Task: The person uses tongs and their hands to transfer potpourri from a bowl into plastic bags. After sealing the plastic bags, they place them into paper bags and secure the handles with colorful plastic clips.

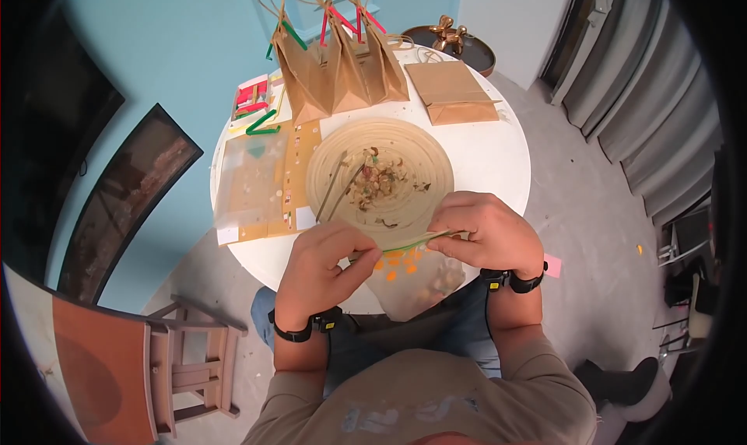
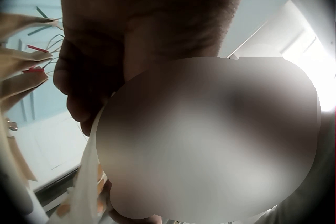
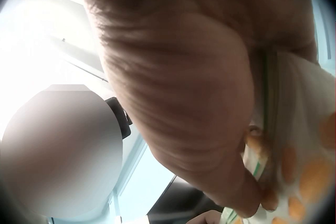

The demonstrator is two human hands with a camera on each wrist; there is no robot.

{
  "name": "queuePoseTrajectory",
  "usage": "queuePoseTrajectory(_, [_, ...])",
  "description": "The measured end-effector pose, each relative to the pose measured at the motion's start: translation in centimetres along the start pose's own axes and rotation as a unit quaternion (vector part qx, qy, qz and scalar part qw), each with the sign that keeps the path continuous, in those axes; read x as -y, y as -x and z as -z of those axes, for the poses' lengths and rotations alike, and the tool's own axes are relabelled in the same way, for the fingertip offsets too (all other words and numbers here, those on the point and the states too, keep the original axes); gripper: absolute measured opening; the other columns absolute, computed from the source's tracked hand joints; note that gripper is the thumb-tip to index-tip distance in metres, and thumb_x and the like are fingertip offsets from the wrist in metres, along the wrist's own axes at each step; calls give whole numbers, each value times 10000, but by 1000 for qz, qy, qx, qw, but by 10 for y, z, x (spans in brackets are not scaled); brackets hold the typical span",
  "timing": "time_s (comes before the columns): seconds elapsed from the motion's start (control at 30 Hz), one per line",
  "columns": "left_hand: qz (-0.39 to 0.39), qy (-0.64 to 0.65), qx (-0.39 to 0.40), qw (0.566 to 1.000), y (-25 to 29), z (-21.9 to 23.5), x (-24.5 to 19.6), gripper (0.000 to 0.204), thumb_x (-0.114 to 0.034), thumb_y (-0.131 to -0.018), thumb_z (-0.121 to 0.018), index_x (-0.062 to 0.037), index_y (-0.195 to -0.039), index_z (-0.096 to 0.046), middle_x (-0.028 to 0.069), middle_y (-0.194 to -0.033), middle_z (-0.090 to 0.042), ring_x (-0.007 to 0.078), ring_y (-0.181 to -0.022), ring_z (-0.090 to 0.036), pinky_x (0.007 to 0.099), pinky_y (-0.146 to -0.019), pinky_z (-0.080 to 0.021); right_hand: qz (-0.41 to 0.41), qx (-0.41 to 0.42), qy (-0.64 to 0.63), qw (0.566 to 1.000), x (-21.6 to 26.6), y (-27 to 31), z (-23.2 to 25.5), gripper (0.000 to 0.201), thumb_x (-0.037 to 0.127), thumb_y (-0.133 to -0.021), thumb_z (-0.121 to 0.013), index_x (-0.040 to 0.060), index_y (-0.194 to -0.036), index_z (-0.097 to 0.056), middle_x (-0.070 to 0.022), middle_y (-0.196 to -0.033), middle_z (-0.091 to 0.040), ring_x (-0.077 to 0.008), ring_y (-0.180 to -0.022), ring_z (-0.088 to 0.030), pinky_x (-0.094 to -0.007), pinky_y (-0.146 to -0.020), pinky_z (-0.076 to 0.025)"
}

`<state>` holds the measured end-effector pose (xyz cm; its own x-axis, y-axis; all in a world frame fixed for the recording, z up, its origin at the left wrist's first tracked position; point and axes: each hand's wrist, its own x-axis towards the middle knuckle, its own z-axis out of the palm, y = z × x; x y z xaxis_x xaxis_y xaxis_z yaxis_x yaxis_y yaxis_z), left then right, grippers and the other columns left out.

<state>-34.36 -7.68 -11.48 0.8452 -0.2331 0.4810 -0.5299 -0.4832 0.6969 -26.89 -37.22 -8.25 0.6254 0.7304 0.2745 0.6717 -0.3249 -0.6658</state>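
A translucent zip-lock bag [image 1: 420, 285] with orange spots and a green zip strip hangs over the near edge of the table. My left hand [image 1: 323, 262] pinches the left end of its top edge between thumb and fingers. At the other end, my right hand [image 1: 486, 227] pinches the same edge. The strip runs almost level between both hands. Small mixed pieces show blurred through the bag's lower right. Just beyond the hands lies a round beige plate [image 1: 436, 145] with a heap of small dried bits [image 1: 377, 179] and two long thin sticks [image 1: 333, 182].
Three brown paper bags [image 1: 342, 79] with twisted handles and red or green strips stand at the back of the white round table [image 1: 510, 161]. A folded paper bag [image 1: 451, 91] lies to their right. Left of the plate are a translucent sheet [image 1: 253, 180] and a small box [image 1: 253, 99].
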Motion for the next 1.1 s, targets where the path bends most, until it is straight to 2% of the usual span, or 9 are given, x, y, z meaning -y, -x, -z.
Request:
queuePoseTrajectory(0.13, [34, 22, -20, 999, -1, -4, 5, 81, 26, -904, -842, 9, -917, -764, 99, -842, -742, 217, -743, -707, 335, -699, -541, -57, 0, -29, 998, 5, -3, 0, 132, 43, -941, -860, -4, -1057, -818, -141, -984, -767, -343, -867, -743, -424, -783, -588])
queuePoseTrajectory(0.27, [75, 55, -28, 995, -2, -5, 5, 67, 21, -918, -829, 17, -925, -763, 75, -842, -737, 168, -756, -665, 317, -714, -526, -17, -30, -21, 999, -11, -6, -5, 101, 55, -958, -850, -14, -1014, -803, -134, -933, -755, -323, -814, -729, -412, -748, -568])
queuePoseTrajectory(0.37, [70, 43, -23, 996, -2, -5, 7, 72, -8, -938, -846, 10, -964, -781, 101, -870, -764, 197, -743, -727, 324, -684, -570, -29, -27, -21, 999, -11, -9, -5, 93, 58, -968, -842, -20, -984, -793, -130, -894, -749, -320, -796, -722, -405, -729, -555])
queuePoseTrajectory(0.63, [108, 75, -22, 991, -5, -11, 9, 116, -55, -968, -859, 35, -1005, -797, 89, -864, -763, 139, -743, -677, 299, -689, -547, -48, -45, -43, 997, -17, -11, -5, 96, 66, -983, -842, -19, -972, -799, -116, -870, -750, -277, -780, -703, -382, -719, -537])
queuePoseTrajectory(0.73, [154, 110, -21, 982, -6, -15, 10, 110, -58, -969, -866, 19, -1018, -805, 43, -888, -767, 100, -814, -667, 285, -748, -531, -52, -55, -62, 995, -18, -12, -3, 120, 98, -981, -826, -13, -950, -793, -130, -848, -744, -318, -751, -707, -410, -689, -540])
queuePoseTrajectory(0.83, [171, 147, -29, 974, -7, -19, 11, 88, -48, -972, -865, 1, -1013, -804, 4, -890, -757, 75, -839, -655, 270, -770, -516, -63, -34, -75, 995, -21, -9, 0, 156, 124, -967, -845, -14, -935, -781, -127, -813, -719, -317, -752, -704, -412, -698, -537])
queuePoseTrajectory(0.93, [165, 174, -28, 970, -6, -21, 8, 73, -38, -979, -856, -6, -1002, -796, -16, -876, -739, 61, -829, -639, 262, -759, -506, -63, 87, -69, 992, -22, -2, 12, 185, 157, -954, -863, -6, -969, -777, -128, -831, -708, -325, -774, -704, -414, -713, -536])
queuePoseTrajectory(1.03, [167, 191, -17, 967, -5, -25, 7, 73, -32, -973, -849, -6, -986, -782, -15, -869, -733, 61, -816, -635, 264, -746, -504, -19, 86, -54, 995, -21, -1, 9, 209, 169, -934, -872, 6, -1024, -778, -130, -878, -708, -337, -807, -711, -428, -725, -543])
queuePoseTrajectory(1.1, [155, 184, -11, 970, -5, -29, 6, 77, -31, -965, -847, -4, -979, -776, -7, -867, -733, 67, -808, -639, 267, -738, -505, -34, 49, -32, 998, -4, 2, 9, 179, 98, -938, -860, 3, -1073, -790, -119, -949, -737, -332, -865, -715, -427, -757, -552])
